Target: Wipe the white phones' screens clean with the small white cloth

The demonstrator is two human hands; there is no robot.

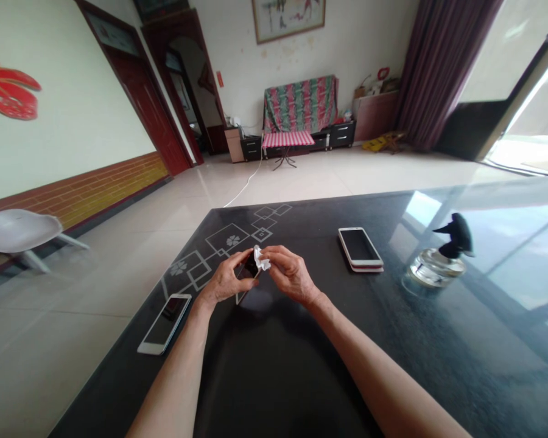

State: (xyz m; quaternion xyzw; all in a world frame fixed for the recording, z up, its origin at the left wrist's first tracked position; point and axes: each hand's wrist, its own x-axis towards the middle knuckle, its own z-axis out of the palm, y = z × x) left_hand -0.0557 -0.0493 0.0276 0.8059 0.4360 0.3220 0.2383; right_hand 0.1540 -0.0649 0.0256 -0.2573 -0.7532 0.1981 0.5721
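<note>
My left hand (225,280) grips a dark-screened smartphone (249,267) by its sides, tilted above the black table. Between the fingers of my right hand (291,272) is a crumpled white tissue (261,260), which touches the upper part of the phone's screen. Part of the phone is hidden behind my left fingers and thumb. A white smartphone (165,323) lies face up by my left forearm. To the right of my hands, another white phone (360,247) lies on top of something flat with a reddish edge.
A clear spray bottle (436,267) with a black trigger head stands on the glossy black table (329,359) at the right. The table's left edge borders the tiled floor. A white plastic chair (22,230) stands at far left.
</note>
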